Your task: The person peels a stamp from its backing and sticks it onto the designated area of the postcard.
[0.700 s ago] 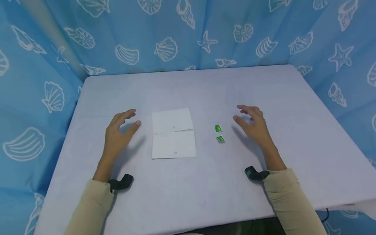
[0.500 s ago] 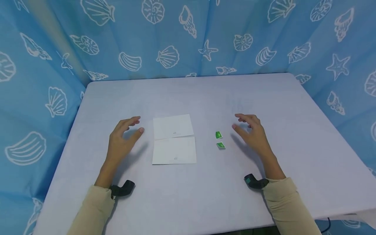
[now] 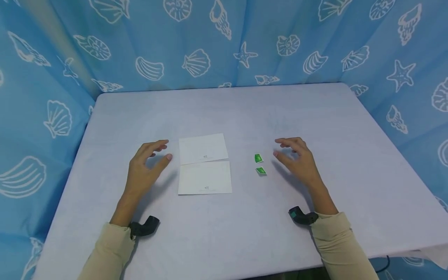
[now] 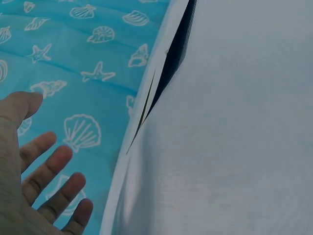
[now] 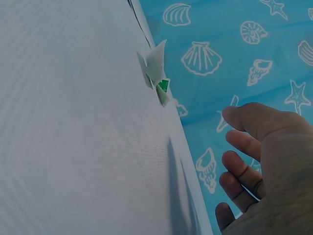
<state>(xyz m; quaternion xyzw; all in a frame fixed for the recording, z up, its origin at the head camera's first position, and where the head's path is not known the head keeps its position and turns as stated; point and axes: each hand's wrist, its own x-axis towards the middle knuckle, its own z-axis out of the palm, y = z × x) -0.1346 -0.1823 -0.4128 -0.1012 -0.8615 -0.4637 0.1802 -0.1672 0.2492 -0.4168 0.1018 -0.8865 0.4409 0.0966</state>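
Observation:
Two white cards (image 3: 204, 178) lie one above the other on the table, their long edges meeting, each with a small printed mark near its lower edge. To their right are two small green stamp-like pieces (image 3: 258, 158) with white borders. My left hand (image 3: 142, 170) hovers left of the cards, thumb and fingers apart and nothing between them. My right hand (image 3: 299, 161) is held above the table to the right of the green pieces, also holding nothing. Both hands show loosely bent fingers in the wrist views: the left hand (image 4: 41, 181) and the right hand (image 5: 259, 166).
A white cloth covers the table (image 3: 224, 233). Blue curtains (image 3: 224, 42) with white shell prints surround its back and sides. A black wrist camera (image 3: 145, 226) sits on the left wrist, and another black camera (image 3: 302, 216) on the right. A dark cable (image 3: 384, 265) hangs at lower right.
Both hands have drifted slightly inward, the left towards the cards and the right towards the green pieces. The head view has shifted a little. Cards and green pieces stay in place.

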